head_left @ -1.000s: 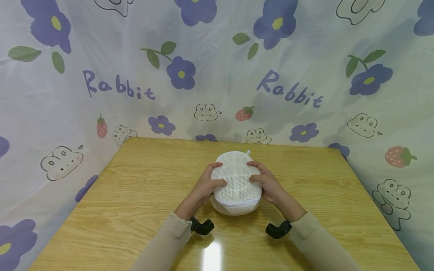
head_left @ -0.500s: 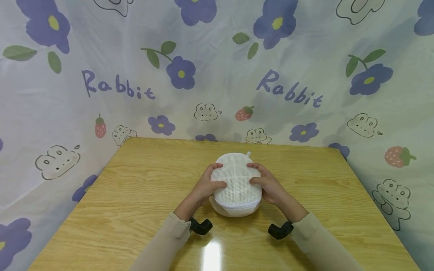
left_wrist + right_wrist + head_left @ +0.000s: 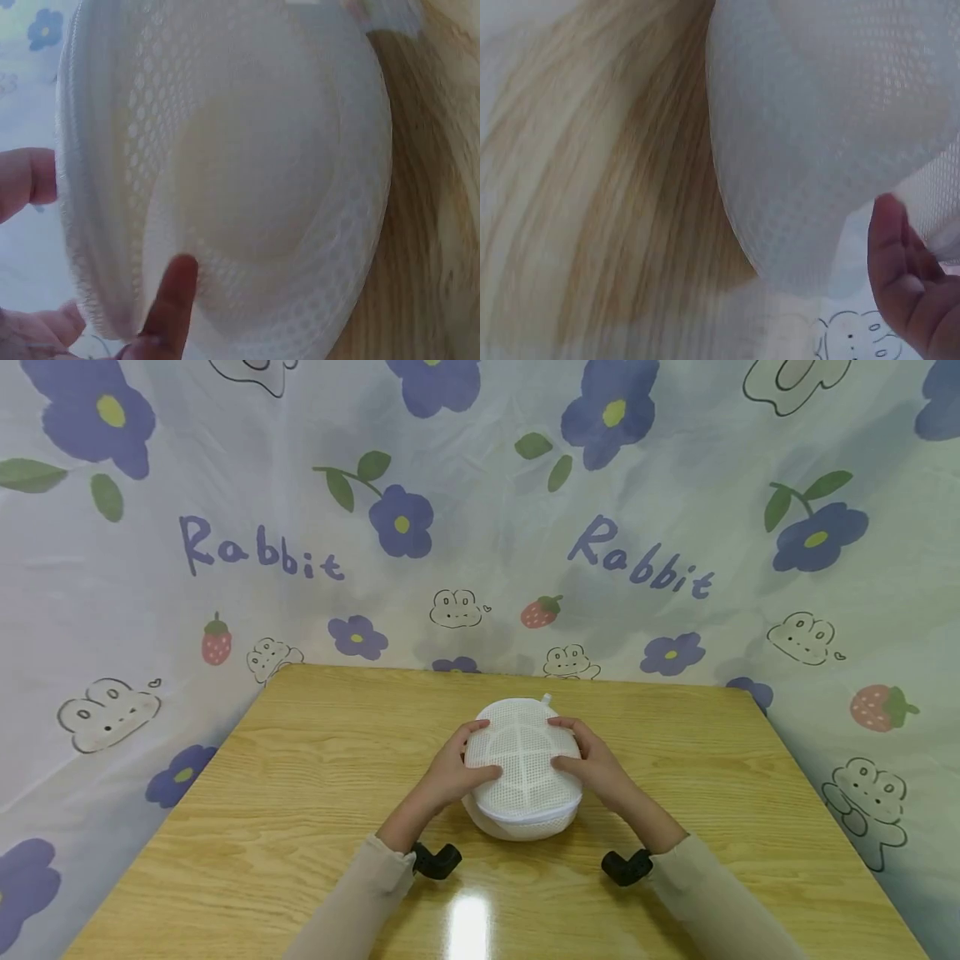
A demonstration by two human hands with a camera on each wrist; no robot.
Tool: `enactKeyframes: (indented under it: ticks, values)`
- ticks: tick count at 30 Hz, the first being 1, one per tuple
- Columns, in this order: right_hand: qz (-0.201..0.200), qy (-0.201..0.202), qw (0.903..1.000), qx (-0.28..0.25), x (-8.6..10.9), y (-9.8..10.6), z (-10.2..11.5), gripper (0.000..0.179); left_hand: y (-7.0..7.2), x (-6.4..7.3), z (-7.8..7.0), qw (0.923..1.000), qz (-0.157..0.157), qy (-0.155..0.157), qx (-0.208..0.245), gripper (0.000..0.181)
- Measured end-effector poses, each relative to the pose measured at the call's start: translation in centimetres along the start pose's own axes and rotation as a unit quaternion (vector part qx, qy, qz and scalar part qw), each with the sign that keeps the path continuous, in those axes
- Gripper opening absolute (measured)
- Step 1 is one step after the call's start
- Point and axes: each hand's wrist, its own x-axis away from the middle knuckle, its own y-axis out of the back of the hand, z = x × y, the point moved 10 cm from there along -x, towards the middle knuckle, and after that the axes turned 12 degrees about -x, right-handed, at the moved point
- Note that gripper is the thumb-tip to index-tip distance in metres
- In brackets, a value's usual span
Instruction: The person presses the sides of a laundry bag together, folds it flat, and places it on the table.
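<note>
A rounded white mesh laundry bag (image 3: 525, 752) sits on the wooden table, with a zip along its near edge and a small loop at its far right. My left hand (image 3: 452, 768) grips its left side, thumb on top and fingers spread around the edge. Opposite it, my right hand (image 3: 597, 767) holds the right side in the same way. In the left wrist view, a fingertip presses the mesh side of the laundry bag (image 3: 255, 172). The right wrist view shows the bag's translucent wall (image 3: 795, 150) beside curled fingers. Part of each hand is hidden by the bag.
The wooden table (image 3: 330, 735) extends around the bag. A white fabric backdrop (image 3: 495, 527) with purple flowers, strawberries and rabbits rises behind and at both sides. Black wrist cameras sit under the left wrist (image 3: 437, 862) and the right wrist (image 3: 627, 867).
Both hands keep hold of the laundry bag. The wrists have spread slightly outward, and the bag has shifted a little. The view of the left backdrop has drifted slightly.
</note>
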Motion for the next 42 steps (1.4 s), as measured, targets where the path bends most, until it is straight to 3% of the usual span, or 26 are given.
enactKeyframes:
  ticks: [3, 6, 10, 16, 20, 23, 25, 29, 32, 36, 42]
  values:
    - [-0.008, 0.043, 0.9944, 0.096, 0.3, 0.3, 0.9, 0.060, 0.5, 0.2, -0.5, 0.9979, -0.020, -0.020, -0.058, 0.075]
    - [-0.019, 0.086, 0.9785, 0.186, 0.8, 0.3, 2.1, 0.063, 1.1, 0.5, -1.3, 0.9914, -0.047, -0.053, -0.110, 0.071]
    - [-0.029, 0.137, 0.9550, 0.262, 1.4, 0.1, 3.6, 0.065, 1.5, 0.8, -2.6, 0.9775, -0.068, -0.099, -0.173, 0.070]
    - [-0.032, 0.179, 0.9200, 0.347, 2.1, -0.2, 4.5, 0.067, 1.2, 1.3, -3.5, 0.9448, -0.078, -0.137, -0.287, 0.086]
    - [-0.021, 0.218, 0.8894, 0.401, 2.5, -0.7, 4.9, 0.068, 0.7, 1.6, -3.8, 0.9195, -0.090, -0.162, -0.347, 0.094]
    - [-0.013, 0.248, 0.8680, 0.430, 2.8, -1.1, 5.2, 0.070, 0.5, 1.8, -4.2, 0.9070, -0.093, -0.182, -0.368, 0.094]
    - [-0.007, 0.258, 0.8586, 0.443, 2.9, -1.4, 5.2, 0.071, 0.4, 1.9, -4.3, 0.9010, -0.090, -0.188, -0.380, 0.094]
    - [-0.001, 0.255, 0.8519, 0.457, 3.0, -1.9, 5.0, 0.073, 0.1, 2.0, -4.5, 0.8973, -0.079, -0.189, -0.391, 0.091]
    - [0.001, 0.249, 0.8507, 0.463, 2.9, -2.1, 4.9, 0.071, 0.0, 2.1, -4.6, 0.8990, -0.071, -0.186, -0.390, 0.090]
    - [0.006, 0.234, 0.8506, 0.471, 2.8, -2.3, 4.5, 0.069, -0.2, 2.0, -4.6, 0.9016, -0.058, -0.178, -0.390, 0.092]
    - [0.021, 0.212, 0.8571, 0.469, 2.7, -2.6, 4.0, 0.069, -0.7, 2.0, -4.1, 0.8977, -0.039, -0.158, -0.409, 0.098]
